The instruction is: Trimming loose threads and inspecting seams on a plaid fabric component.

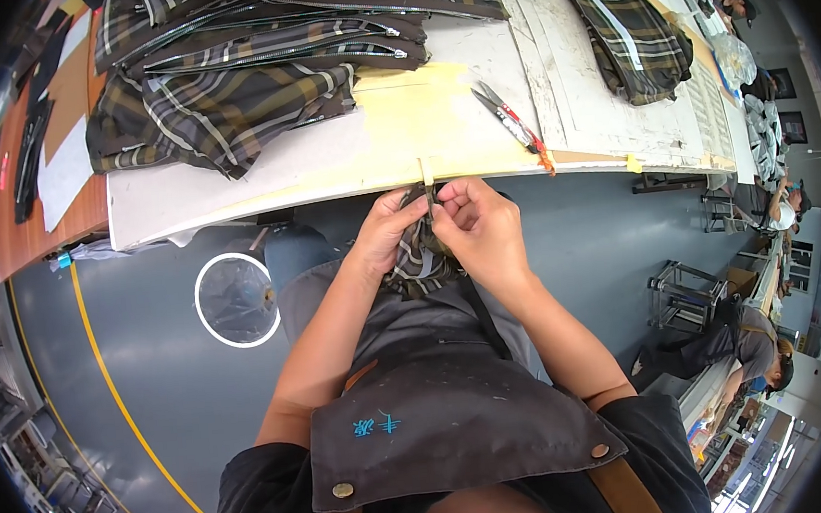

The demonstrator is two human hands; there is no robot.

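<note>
Left grip (389, 227) and right grip (481, 224) are both pinched narrow on a piece of plaid cloth (421, 265), thumbs against forefingers, just before the near edge of the counter (260, 186); most of the cloth hangs beneath them toward the apron (460, 397), and the bit between the fingertips is too small for me to make out. Likely faults, judged from where I stand: the loose cloth could drag the pinched portion out of line, its weight seeming to have little support besides the fingers; a wide swing of the right arm could knock the scissors (516, 130), lying near the counter's edge, to the floor (148, 354). Pose: bare forearms (325, 331) converge toward the middle, elbows spread, wrists close, right fingers curled, fingertips almost meeting near a yellowish strip (427, 168).
</note>
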